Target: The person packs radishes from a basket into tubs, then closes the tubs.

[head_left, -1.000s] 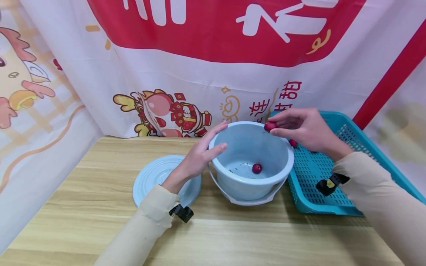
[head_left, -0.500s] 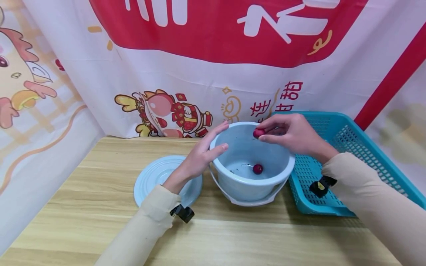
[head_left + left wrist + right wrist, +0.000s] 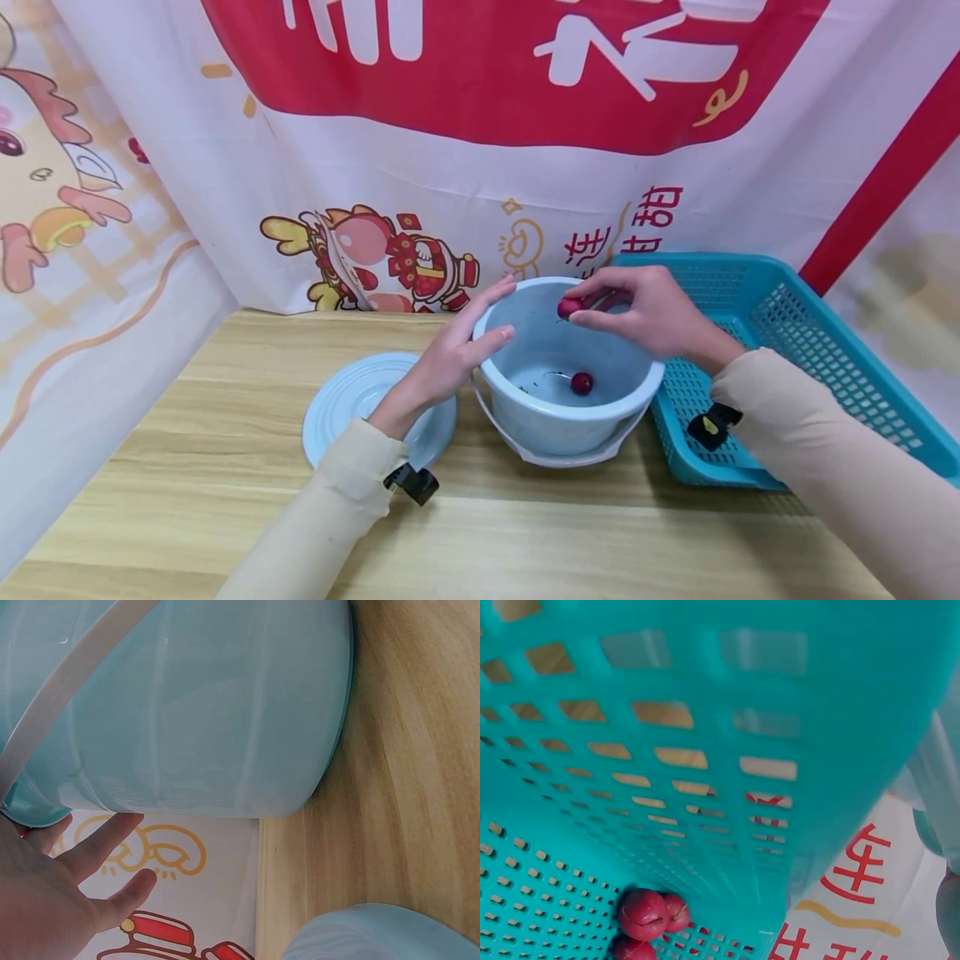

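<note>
A light-blue bucket [image 3: 562, 429] with a pale handle stands upright on the table. My left hand [image 3: 448, 354] rests against its left rim, fingers and thumb extended; in the left wrist view the fingers [image 3: 109, 841] are spread beside the bucket wall [image 3: 202, 705]. Over the bucket opening, my right hand [image 3: 647, 315] pinches a small red radish [image 3: 570, 308] between thumb and fingers. Another radish [image 3: 581, 383] with a thin pale root lies on the bucket's bottom, among dark specks. In the right wrist view, radishes [image 3: 643, 915] lie in the basket corner; my right hand barely shows there.
A teal perforated basket [image 3: 810, 342] stands right of the bucket, close to it. A round light-blue lid [image 3: 330, 408] lies on the wooden table [image 3: 517, 542] at the left, partly beneath my left forearm. A printed cloth [image 3: 420, 167] hangs behind.
My right hand has moved left with the pinched radish, from the bucket's far right rim to above the opening. The left hand and the bucket have stayed put.
</note>
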Demonstrator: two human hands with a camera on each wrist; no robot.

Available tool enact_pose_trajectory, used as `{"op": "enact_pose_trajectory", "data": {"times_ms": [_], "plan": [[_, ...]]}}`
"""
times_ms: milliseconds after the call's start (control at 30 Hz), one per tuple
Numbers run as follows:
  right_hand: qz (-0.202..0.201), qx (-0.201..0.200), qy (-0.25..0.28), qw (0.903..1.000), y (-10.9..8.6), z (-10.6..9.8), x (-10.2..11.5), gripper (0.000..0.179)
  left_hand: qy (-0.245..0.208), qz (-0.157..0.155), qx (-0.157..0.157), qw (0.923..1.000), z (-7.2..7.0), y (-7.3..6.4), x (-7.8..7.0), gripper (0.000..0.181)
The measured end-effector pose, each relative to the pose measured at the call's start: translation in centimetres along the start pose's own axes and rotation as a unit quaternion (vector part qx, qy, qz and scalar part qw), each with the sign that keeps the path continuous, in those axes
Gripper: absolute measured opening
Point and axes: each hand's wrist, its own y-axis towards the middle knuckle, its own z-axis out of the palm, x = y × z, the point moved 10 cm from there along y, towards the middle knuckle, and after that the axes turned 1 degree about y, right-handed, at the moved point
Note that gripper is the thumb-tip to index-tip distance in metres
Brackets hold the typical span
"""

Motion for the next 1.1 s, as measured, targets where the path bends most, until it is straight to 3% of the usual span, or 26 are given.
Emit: {"op": "enact_pose_trajectory", "data": {"times_ms": [200,1100], "plan": [[-0.039,0.010,-0.036,0.9985,-0.03,0.65,0.53,0.040,0.003,0.004,0.002,1.0000,0.09,0.01,-0.07,0.065],[-0.052,0.033,-0.068,0.9958,-0.19,1.14,1.05,0.037,0.005,-0.007,-0.001,1.0000,0.11,-0.07,-0.06,0.063]]}}
